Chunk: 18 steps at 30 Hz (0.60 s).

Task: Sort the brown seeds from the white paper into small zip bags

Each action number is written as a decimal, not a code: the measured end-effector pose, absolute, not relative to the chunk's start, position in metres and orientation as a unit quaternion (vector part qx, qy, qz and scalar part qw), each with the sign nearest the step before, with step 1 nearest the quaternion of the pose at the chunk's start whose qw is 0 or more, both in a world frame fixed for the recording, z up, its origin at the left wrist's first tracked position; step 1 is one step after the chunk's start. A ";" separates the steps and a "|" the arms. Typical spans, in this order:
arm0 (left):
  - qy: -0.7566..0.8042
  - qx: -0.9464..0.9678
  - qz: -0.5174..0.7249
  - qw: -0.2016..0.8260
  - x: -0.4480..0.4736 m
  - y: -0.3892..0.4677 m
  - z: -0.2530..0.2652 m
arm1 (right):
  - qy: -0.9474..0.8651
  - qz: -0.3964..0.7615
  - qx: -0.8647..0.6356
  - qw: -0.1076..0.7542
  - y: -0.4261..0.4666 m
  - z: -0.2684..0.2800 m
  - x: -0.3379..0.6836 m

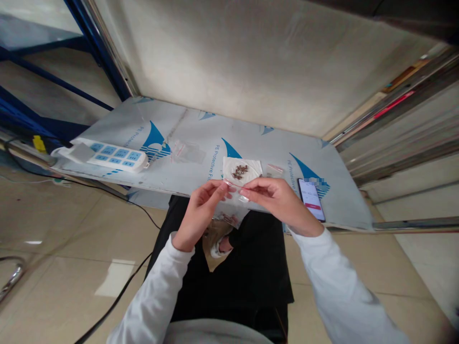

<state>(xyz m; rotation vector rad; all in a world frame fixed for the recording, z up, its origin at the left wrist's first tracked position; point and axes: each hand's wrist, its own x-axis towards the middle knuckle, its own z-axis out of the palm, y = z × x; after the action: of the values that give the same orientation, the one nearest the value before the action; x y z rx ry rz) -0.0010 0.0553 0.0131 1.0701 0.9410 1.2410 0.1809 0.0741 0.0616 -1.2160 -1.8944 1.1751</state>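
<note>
Both hands meet at the table's front edge, fingers pinched on the top of a clear zip bag (234, 208). My left hand (201, 205) grips the left end of its reddish seal strip. The right end of the strip is between the thumb and fingers of my right hand (278, 198). The bag hangs below the fingers, with small reddish-brown pieces (229, 219) at its bottom, too blurred to name. Just beyond my fingertips, a pile of copper-coloured screw-like pieces (239, 172) lies on a white sheet or shallow dish (255, 168).
Flat clear bags (188, 152) lie left of the pile; another small bag (275, 168) lies to its right. A lit phone (311, 200) rests at the right front edge. The white power strip (118, 156) sits at the left. A wall (229, 62) closes the back.
</note>
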 end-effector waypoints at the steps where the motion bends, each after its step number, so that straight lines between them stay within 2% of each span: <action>1: 0.415 0.440 0.542 0.583 0.000 0.057 0.011 | -0.704 0.445 -0.461 0.307 0.081 0.055 0.184; 3: 0.431 0.412 0.556 0.579 0.003 0.058 0.006 | -0.689 0.404 -0.496 0.341 0.100 0.032 0.193; 5: 0.444 0.392 0.562 0.577 0.005 0.059 0.002 | -0.683 0.281 -0.566 0.366 0.124 0.000 0.203; 7: 0.454 0.380 0.565 0.574 0.005 0.059 -0.001 | -0.711 0.152 -0.621 0.294 0.147 -0.034 0.213; 8: 0.457 0.377 0.565 0.575 0.005 0.059 -0.003 | -0.718 0.130 -0.625 0.278 0.156 -0.049 0.216; 12: 0.460 0.371 0.568 0.574 0.001 0.061 -0.009 | -0.742 0.105 -0.617 0.242 0.169 -0.084 0.217; 18: 0.473 0.374 0.564 0.564 -0.003 0.064 -0.016 | -0.747 0.079 -0.615 0.240 0.162 -0.084 0.208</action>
<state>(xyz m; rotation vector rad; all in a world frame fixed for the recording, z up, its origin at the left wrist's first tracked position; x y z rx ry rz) -0.0034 0.0645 -0.0159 0.8793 1.1138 1.3285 0.2083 0.1619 -0.0839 -1.6825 -2.0436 0.2173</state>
